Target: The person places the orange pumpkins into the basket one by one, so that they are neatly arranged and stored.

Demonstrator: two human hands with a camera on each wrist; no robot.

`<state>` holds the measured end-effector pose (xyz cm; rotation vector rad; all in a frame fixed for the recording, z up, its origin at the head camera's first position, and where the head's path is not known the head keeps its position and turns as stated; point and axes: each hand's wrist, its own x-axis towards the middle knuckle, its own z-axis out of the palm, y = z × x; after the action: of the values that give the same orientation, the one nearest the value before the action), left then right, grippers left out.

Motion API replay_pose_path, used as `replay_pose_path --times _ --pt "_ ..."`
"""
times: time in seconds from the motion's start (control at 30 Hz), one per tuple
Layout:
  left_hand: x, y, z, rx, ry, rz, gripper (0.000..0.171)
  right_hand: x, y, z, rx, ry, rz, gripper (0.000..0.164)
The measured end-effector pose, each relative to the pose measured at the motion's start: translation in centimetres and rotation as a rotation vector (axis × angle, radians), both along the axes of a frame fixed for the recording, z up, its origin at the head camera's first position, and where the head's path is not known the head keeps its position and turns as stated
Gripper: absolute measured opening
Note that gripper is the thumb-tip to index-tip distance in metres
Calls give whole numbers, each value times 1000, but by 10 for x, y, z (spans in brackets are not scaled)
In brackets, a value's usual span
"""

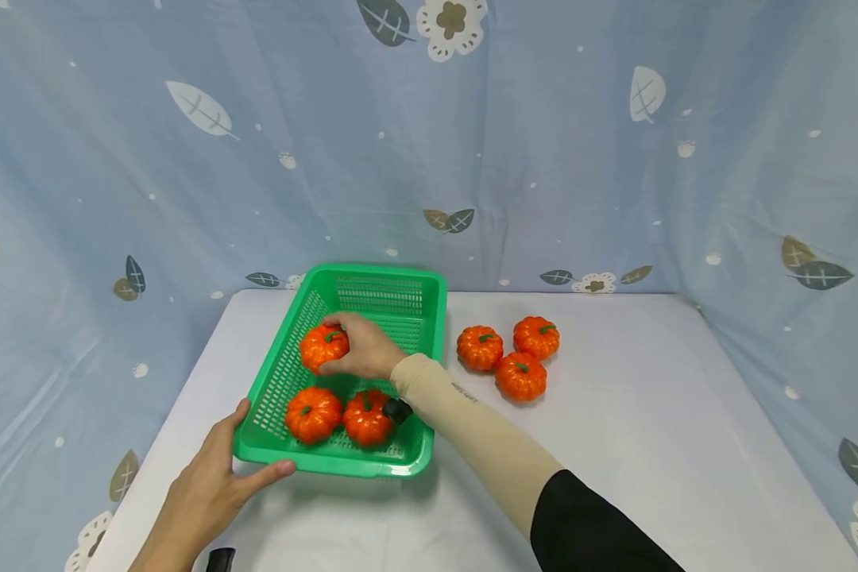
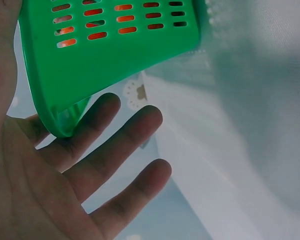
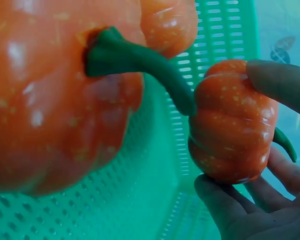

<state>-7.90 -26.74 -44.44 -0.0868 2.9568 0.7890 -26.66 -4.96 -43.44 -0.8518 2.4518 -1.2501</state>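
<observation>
A green plastic basket [image 1: 332, 467] with slotted walls stands left of the middle of the table. My left hand [image 1: 206, 481] holds its near left corner, with the thumb along the near rim; in the left wrist view the other fingers [image 2: 132, 134] spread below the rim. Inside the basket, my right hand [image 1: 366, 347] grips a small orange pumpkin [image 3: 235, 122] with a green stem between thumb and fingers. Two more pumpkins lie at the basket's near end, one on the left [image 1: 313, 415] and one on the right [image 1: 365, 421], the latter partly hidden by the right wrist's black camera.
Three similar pumpkins sit close together right of the basket: a left one [image 1: 480, 348], a back one [image 1: 536, 338] and a front one [image 1: 520, 376]. The white table [image 1: 651, 445] meets a blue patterned curtain [image 1: 543, 143] at its back and sides.
</observation>
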Motion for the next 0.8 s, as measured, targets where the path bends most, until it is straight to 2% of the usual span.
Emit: replay_pose_path --times 0.23,0.8 --pt "-1 2 1 -16 18 0 122 -3 -1 -6 14 -11 0 77" --pt "0 1 0 -5 -15 12 122 0 -10 -13 120 2 46 77"
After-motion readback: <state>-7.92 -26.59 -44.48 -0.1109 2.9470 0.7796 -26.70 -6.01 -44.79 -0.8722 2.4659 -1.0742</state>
